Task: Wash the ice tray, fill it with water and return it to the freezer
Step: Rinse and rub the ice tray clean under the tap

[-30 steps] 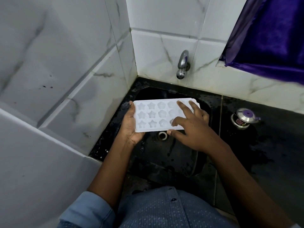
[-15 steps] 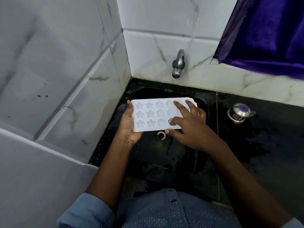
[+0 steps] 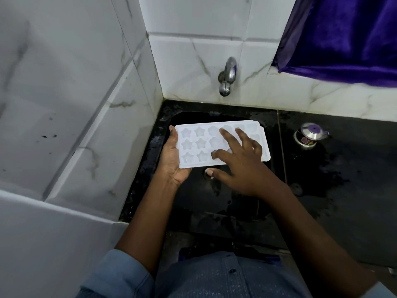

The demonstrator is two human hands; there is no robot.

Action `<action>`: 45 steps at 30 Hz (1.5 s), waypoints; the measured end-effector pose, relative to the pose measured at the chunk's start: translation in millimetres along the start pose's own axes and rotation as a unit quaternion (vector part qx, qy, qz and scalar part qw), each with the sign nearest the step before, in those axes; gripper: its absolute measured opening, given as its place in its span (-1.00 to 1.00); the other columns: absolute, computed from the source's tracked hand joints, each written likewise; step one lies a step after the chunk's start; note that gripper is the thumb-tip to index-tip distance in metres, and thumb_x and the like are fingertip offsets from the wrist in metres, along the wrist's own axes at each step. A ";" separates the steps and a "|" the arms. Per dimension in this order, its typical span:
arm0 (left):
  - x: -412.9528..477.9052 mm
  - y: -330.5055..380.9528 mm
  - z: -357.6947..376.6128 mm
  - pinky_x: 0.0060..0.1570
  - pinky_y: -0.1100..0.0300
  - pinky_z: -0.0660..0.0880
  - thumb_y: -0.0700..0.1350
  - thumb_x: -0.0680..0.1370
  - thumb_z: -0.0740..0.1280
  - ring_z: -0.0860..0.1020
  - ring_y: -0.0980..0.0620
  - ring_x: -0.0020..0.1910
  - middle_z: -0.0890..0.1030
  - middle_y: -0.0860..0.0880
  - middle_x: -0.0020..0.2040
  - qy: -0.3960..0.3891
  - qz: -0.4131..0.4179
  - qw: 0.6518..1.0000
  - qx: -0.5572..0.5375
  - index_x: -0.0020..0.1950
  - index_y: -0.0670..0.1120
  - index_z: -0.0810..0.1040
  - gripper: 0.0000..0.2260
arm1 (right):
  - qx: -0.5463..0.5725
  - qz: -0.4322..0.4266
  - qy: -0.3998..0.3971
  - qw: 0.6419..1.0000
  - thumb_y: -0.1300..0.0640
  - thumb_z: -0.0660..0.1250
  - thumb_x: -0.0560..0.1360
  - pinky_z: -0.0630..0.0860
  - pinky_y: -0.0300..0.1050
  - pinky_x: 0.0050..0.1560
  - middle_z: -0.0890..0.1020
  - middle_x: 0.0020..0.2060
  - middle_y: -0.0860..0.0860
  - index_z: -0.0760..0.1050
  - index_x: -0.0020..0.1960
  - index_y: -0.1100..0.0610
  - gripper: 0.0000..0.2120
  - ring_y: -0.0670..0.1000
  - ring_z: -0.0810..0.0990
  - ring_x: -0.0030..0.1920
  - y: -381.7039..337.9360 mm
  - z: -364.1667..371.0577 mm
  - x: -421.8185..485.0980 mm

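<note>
A white ice tray (image 3: 198, 145) with star and flower shaped cups is held level over the black sink (image 3: 227, 203), cups facing up. My left hand (image 3: 171, 160) grips its left end from below, thumb on the edge. My right hand (image 3: 238, 162) lies on the tray's right half with straight, spread fingers pressing into the cups, thumb hanging below the front edge. The steel tap (image 3: 227, 76) sticks out of the tiled wall above the sink; no water runs from it.
White marble tiled walls close in on the left and behind. A black wet counter (image 3: 343, 190) runs to the right, with a small steel lidded pot (image 3: 309, 136) on it. A purple curtain (image 3: 343, 35) hangs at top right. The drain (image 3: 207, 175) shows under the tray.
My right fingers have slid slightly leftward across the tray's cups. The tray and left hand stay in place; the camera has shifted a little.
</note>
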State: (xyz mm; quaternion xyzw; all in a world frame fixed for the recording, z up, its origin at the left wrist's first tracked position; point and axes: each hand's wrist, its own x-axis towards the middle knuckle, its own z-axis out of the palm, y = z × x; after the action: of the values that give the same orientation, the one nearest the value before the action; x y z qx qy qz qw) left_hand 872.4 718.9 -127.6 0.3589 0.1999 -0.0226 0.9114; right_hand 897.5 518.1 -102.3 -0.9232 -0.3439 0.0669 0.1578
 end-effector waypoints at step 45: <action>1.0 -7.6 23.9 -0.04 -0.11 0.70 0.34 0.70 0.01 0.72 -0.21 0.15 0.70 -0.23 0.24 0.040 0.030 0.999 0.004 0.43 -0.19 0.53 -0.32 | -0.014 -0.023 0.016 0.999 -0.50 -0.04 0.46 -0.24 0.33 0.56 0.04 0.69 -0.02 0.57 0.21 -0.17 -0.36 0.17 -0.21 0.67 21.4 -16.4 7.6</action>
State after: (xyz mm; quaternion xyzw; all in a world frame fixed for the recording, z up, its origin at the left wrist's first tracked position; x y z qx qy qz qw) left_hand 880.3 697.5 -117.1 0.3690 0.2248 0.0186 0.9017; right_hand 920.2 503.7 -94.2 -0.9181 -0.3634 0.0432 0.1520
